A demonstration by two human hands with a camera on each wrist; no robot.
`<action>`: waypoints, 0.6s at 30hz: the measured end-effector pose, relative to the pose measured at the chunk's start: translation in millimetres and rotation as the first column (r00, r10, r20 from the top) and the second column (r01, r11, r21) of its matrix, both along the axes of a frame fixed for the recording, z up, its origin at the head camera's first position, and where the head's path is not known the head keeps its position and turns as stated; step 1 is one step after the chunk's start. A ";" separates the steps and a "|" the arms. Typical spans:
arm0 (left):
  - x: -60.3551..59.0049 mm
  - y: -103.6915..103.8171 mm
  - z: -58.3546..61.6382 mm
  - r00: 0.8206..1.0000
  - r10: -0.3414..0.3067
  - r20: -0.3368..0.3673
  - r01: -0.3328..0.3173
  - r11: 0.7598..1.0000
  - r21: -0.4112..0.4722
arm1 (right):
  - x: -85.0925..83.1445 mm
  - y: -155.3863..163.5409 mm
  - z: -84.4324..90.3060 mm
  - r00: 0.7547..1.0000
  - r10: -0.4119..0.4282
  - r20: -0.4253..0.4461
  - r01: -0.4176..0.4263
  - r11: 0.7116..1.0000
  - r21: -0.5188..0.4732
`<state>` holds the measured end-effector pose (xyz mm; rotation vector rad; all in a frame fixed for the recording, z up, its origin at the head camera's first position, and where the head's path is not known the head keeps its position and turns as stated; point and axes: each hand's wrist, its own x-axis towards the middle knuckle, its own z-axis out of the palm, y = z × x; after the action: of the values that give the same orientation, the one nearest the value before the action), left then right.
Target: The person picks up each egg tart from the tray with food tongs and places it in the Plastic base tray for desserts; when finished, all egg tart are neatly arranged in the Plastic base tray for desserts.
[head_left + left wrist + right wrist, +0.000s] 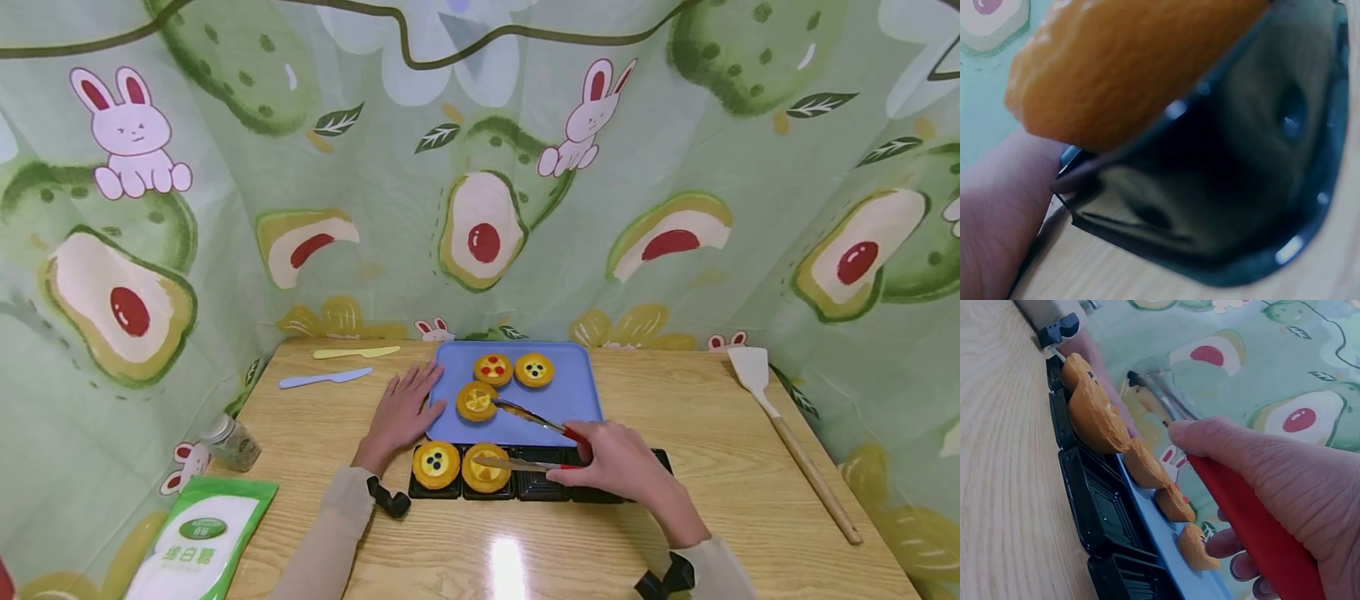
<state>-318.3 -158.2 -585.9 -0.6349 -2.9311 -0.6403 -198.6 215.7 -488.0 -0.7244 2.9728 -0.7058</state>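
My right hand (622, 458) grips tongs (1254, 531) by their red handles, with the arms spread apart. One tong arm reaches to a tart with yellow fruit pieces (472, 408) on the blue tray (573, 408); the other passes over a similar tart (480, 480) in the black compartment tray (543, 489). Whether the tips touch either tart I cannot tell. My left hand (401, 412) lies with extended fingers at the blue tray's left edge. Behind on that tray sit a red-topped tart (493, 369) and a blueberry-topped tart (534, 371). Another blueberry-topped tart (436, 465) occupies the black tray's left compartment.
Yellow (356, 353) and blue (326, 378) plastic knives lie at the back left. Below them are a small glass jar (236, 446) and a green-white bag (198, 542). A wooden-handled spatula (795, 450) lies far right. A patterned curtain (405, 167) closes off the table's back.
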 end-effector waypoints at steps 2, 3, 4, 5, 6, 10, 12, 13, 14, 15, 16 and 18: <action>-0.5 0.0 -0.2 1.000 0.000 0.000 0.000 1.000 -0.002 | -0.3 1.3 0.6 1.000 -0.017 -0.006 0.017 1.000 -0.004; -0.8 -0.1 -0.5 1.000 -0.001 -0.003 0.001 1.000 -0.001 | -0.6 1.9 0.9 1.000 -0.024 -0.011 0.024 1.000 -0.009; -0.9 -0.2 -0.9 1.000 -0.001 -0.004 0.001 1.000 0.001 | -0.8 2.5 1.2 0.999 -0.028 -0.017 0.028 1.000 -0.014; -1.0 -0.2 -1.3 1.000 -0.001 -0.003 0.001 1.000 0.003 | -1.2 3.3 1.2 0.999 -0.031 -0.026 0.031 0.999 -0.019; -1.0 -0.3 -1.7 1.000 -0.001 -0.003 0.001 1.000 0.005 | -1.5 3.8 1.4 0.999 -0.032 -0.035 0.031 0.999 -0.029; -1.1 -0.8 -2.7 1.000 0.001 0.002 -0.001 1.000 0.008 | -2.8 6.2 1.1 0.995 -0.037 -0.097 0.032 0.998 -0.054; -1.2 -0.8 -2.9 1.000 -0.001 -0.001 0.001 1.000 0.011 | -3.3 7.6 0.8 0.990 -0.047 -0.134 0.040 0.998 -0.055; -1.2 -0.8 -3.0 1.000 -0.002 -0.001 0.002 1.000 0.013 | -3.6 8.1 0.5 0.987 -0.053 -0.150 0.046 0.998 -0.051; -1.4 -0.9 -3.1 1.000 -0.002 -0.004 0.003 1.000 0.011 | -4.0 8.6 0.3 0.985 -0.061 -0.164 0.054 0.997 -0.049; -1.5 -0.9 -3.0 1.000 -0.003 -0.006 0.003 1.000 0.010 | -4.4 9.0 0.0 0.982 -0.070 -0.176 0.062 0.997 -0.045; -1.6 -1.0 -3.1 1.000 -0.003 -0.008 0.003 1.000 0.009 | -4.8 9.4 -0.4 0.980 -0.079 -0.184 0.073 0.996 -0.042; -1.7 -1.2 -3.3 1.000 -0.004 -0.011 0.004 1.000 0.008 | -5.4 10.0 -1.2 0.976 -0.099 -0.193 0.093 0.995 -0.040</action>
<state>-320.0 -159.4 -589.2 -0.6413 -2.9162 -0.6470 -204.0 225.7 -489.2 -0.6943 3.2007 -0.7269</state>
